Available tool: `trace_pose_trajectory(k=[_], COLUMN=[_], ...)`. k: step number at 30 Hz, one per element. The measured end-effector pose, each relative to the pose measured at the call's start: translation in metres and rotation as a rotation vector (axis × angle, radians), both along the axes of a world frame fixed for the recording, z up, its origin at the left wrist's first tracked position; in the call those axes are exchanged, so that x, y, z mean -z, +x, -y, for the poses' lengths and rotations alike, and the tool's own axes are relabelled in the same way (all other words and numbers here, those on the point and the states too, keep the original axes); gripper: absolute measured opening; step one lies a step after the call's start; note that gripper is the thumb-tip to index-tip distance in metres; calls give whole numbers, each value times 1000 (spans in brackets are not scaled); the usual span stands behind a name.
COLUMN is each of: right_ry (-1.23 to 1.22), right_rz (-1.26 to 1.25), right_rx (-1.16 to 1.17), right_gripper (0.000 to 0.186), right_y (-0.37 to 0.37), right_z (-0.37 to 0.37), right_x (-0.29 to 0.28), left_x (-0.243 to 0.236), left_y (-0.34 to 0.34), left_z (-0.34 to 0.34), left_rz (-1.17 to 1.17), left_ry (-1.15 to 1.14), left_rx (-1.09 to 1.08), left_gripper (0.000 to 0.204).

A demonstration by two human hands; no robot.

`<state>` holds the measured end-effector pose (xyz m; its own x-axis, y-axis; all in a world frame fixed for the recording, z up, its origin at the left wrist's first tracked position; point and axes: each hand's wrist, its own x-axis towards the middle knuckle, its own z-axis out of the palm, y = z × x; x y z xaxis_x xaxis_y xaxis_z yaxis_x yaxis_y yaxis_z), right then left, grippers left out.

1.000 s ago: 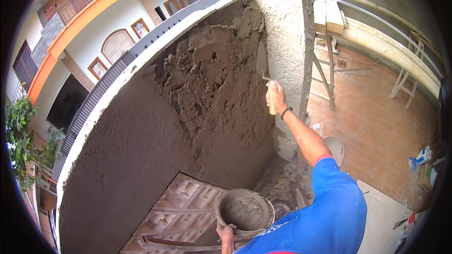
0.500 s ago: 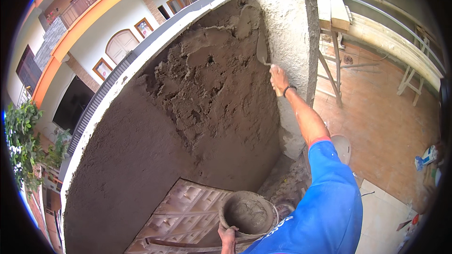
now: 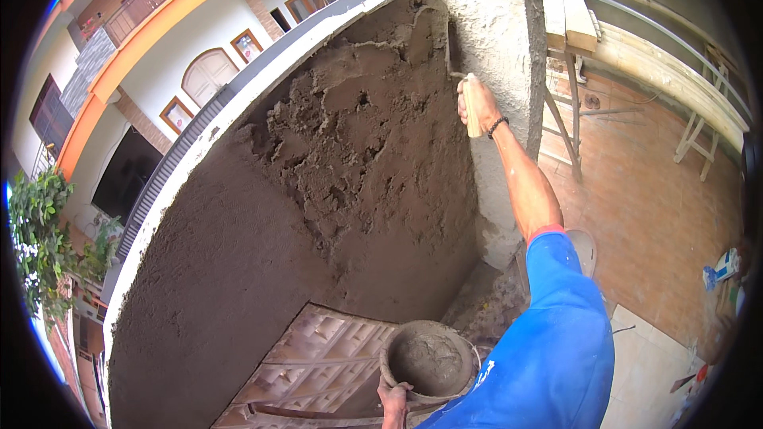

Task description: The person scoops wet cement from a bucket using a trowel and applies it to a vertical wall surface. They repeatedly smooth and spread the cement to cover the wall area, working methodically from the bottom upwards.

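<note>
My right hand [image 3: 483, 97] is closed on the pale wooden handle of a trowel [image 3: 452, 59]. Its blade, seen almost edge-on, touches wet grey-brown plaster [image 3: 358, 143] high on the wall, where it meets a rough whitish pillar [image 3: 497, 32]. That plaster is lumpy and cracked in the upper part, flatter toward the lower left. Low in the view, my left hand [image 3: 396, 397] grips the rim of a round bucket [image 3: 429, 327] with grey mortar inside. A perforated block panel [image 3: 318, 349] shows left of the bucket.
Right of the pillar, planks and poles [image 3: 652, 71] rest on wooden trestles [image 3: 691, 143] above a tiled floor [image 3: 652, 230]. A bag [image 3: 719, 270] lies at the far right. Across a grey railing are a balconied house [image 3: 203, 71] and leafy plants [image 3: 44, 238] at far left.
My right hand and trowel have moved upward along the wall's corner, and the blade has tilted edge-on. My left hand keeps hold of the bucket, which appears slightly further right.
</note>
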<state>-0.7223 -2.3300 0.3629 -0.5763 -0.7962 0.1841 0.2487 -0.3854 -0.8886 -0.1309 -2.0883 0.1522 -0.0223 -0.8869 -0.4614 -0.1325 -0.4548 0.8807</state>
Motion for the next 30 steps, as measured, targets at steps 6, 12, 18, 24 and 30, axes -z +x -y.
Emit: trace_pose_trajectory(k=[6, 12, 18, 24, 30], right_ry=[102, 132, 199, 86, 228], right_rz=[-161, -276, -365, -155, -259], right_rx=[43, 345, 194, 136, 242], right_gripper=[45, 41, 41, 47, 42], right_y=[17, 97, 102, -9, 18], right_z=[-9, -2, -53, -22, -11], right_x=[-28, -22, 58, -32, -68], left_x=[8, 5, 1, -2, -8], left_y=[17, 15, 14, 9, 3], left_z=[-4, -3, -6, -5, -8], left_rz=[9, 69, 14, 47, 8], left_ry=[44, 67, -23, -17, 70], left_rx=[-13, -37, -68, -21, -50], left_gripper=[54, 60, 61, 60, 61])
